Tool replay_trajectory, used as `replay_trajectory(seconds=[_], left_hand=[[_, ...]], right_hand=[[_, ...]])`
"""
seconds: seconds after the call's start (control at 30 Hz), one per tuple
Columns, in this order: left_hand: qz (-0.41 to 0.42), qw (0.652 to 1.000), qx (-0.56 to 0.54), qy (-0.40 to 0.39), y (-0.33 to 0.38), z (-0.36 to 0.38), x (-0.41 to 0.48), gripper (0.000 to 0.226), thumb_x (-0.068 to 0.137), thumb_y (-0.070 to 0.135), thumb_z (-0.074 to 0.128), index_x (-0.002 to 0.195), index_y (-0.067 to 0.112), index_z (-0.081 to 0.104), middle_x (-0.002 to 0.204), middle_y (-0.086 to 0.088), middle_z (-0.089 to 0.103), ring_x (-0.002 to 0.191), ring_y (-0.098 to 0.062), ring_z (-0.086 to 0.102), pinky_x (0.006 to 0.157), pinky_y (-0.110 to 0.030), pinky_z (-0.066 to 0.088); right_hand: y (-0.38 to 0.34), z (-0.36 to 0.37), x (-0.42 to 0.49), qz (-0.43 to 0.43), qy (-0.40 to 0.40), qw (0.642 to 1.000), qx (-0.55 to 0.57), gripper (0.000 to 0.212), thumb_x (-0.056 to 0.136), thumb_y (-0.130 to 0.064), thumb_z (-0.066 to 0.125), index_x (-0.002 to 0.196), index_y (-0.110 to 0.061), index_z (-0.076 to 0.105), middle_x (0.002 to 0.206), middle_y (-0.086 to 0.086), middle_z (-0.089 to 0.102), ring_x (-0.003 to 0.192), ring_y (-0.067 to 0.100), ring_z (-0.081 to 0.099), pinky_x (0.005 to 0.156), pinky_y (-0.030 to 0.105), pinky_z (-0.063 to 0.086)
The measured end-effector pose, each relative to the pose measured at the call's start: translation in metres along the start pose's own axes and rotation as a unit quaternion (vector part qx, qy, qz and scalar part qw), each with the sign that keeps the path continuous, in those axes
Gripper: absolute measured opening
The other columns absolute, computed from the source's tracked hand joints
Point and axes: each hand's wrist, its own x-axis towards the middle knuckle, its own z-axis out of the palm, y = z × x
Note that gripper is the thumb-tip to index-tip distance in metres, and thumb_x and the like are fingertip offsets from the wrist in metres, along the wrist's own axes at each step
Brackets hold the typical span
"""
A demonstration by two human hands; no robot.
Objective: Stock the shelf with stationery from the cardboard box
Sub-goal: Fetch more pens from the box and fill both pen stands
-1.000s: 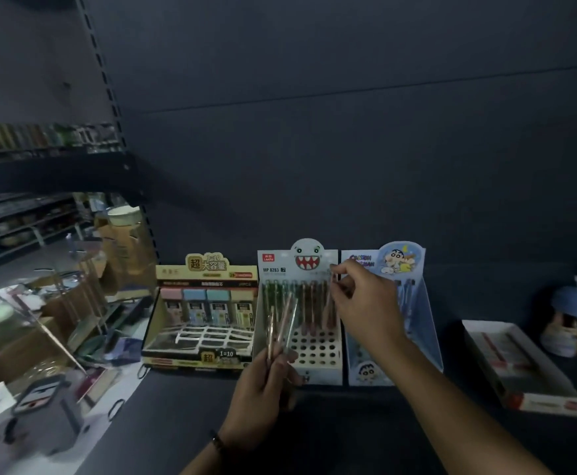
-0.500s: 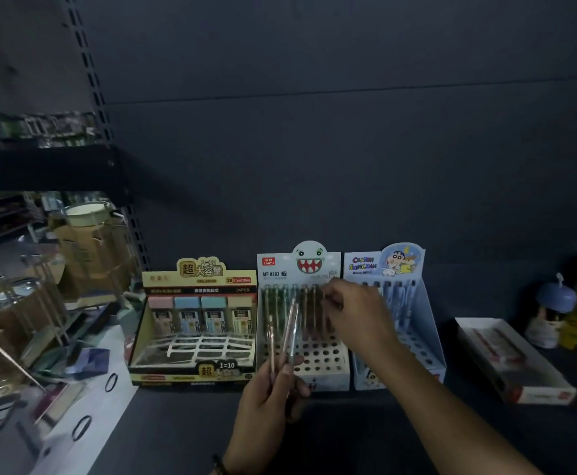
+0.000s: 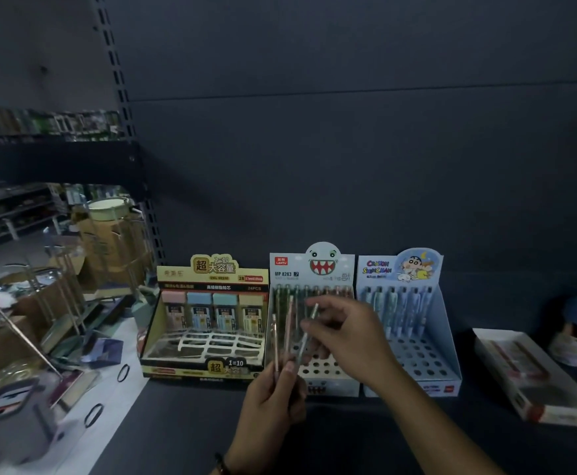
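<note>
The right hand [image 3: 349, 337] has come back from the rear row of the monster-face display box [image 3: 321, 264] to the bundle just in front of that box. Its thumb and forefinger now pinch one grey pen [image 3: 311, 320] partway up the barrel. The pen's lower end seems to sit at the left hand's fingertips, so it is probably being drawn free, ready to be slotted.

The left hand [image 3: 270, 402] is closed round the lower ends of the remaining pens [image 3: 275, 337] and holds them upright and fanned, which keeps each one easy to single out. It waits at the box's front left corner, above the dark shelf [image 3: 383, 440].

Inside the box only the back row is filled. The perforated tray in front shows bare holes, so most of this restock looks undone.

Touching the box on its left is a lead-refill box [image 3: 211, 323]. Close on its right stands a Crayon Shin-chan display box [image 3: 414, 358], also filled only along the back. Well to the right lies a flat open box [image 3: 534, 382]. Brown cartons [image 3: 108, 241] stand far left, beyond the shelf upright; I cannot tell which one supplies the stock.
</note>
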Motion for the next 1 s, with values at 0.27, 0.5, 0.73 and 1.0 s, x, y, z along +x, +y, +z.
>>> replay_trajectory(seconds=[0.27,0.5,0.73,1.0], left_hand=[[0.029,0.998,-0.006,0.05,-0.001,-0.003,0.001,0.033,0.111,0.02,0.046,0.123,0.03,0.075,0.077,-0.016,0.062,0.06,-0.025,0.05,0.059,-0.036,0.041],[-0.034,0.995,-0.087,0.045,0.004,0.002,-0.003,0.041,0.111,0.003,0.037,0.129,0.019,0.069,0.064,-0.001,0.025,0.054,-0.015,0.022,0.054,-0.031,0.021],[-0.035,0.992,-0.112,0.044,0.006,0.002,-0.004,0.036,0.112,0.005,0.034,0.133,0.014,0.062,0.069,-0.004,0.028,0.054,-0.016,0.025,0.057,-0.034,0.022],[0.038,0.998,-0.057,0.014,0.012,-0.001,-0.008,0.015,0.113,0.01,0.038,0.122,0.0,0.044,0.078,-0.018,0.057,0.05,-0.019,0.035,0.051,-0.031,0.035]], right_hand=[[-0.012,-0.019,0.029,-0.054,0.1,0.993,-0.035,0.041,0.103,-0.016,0.067,0.143,-0.028,0.063,0.08,-0.006,0.078,0.067,0.009,0.076,0.073,0.036,0.065],[0.002,0.004,0.036,-0.109,0.137,0.964,-0.202,0.029,0.104,-0.03,0.065,0.134,-0.03,0.064,0.077,-0.012,0.066,0.067,0.001,0.063,0.066,0.02,0.053],[0.014,0.017,0.039,-0.198,0.149,0.934,-0.259,0.031,0.103,-0.023,0.069,0.133,-0.017,0.066,0.104,0.005,0.076,0.087,0.019,0.07,0.079,0.031,0.058],[0.026,0.028,0.043,-0.18,0.098,0.925,-0.32,0.031,0.102,-0.023,0.069,0.132,-0.015,0.069,0.11,0.005,0.076,0.099,0.022,0.071,0.091,0.039,0.06]])
